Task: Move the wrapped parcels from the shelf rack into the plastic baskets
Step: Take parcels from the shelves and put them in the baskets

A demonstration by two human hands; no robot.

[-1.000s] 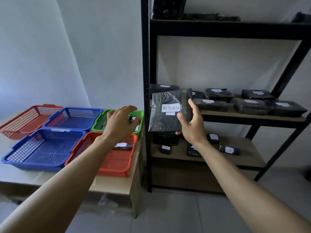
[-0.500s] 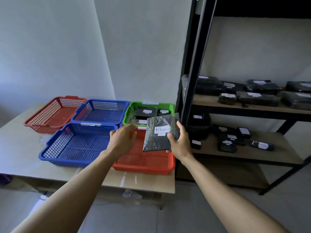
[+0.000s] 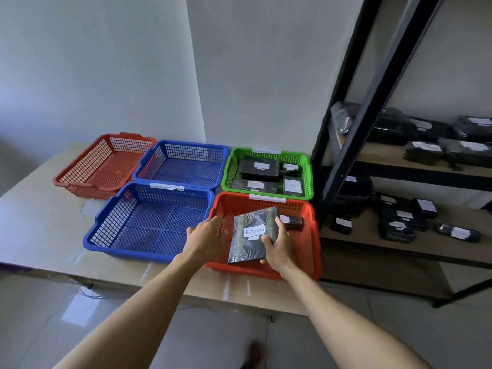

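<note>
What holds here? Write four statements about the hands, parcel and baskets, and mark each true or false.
1. The right hand holds the parcel marked RETURN. True.
2. The green basket has parcels in it. True.
3. The parcel marked RETURN is over the green basket. False: it is over the near red basket.
4. The near blue basket holds a parcel. False: the near blue basket shows none.

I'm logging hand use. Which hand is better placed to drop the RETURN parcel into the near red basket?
Right: the right hand grips the parcel over the red basket; the left hand holds nothing.
</note>
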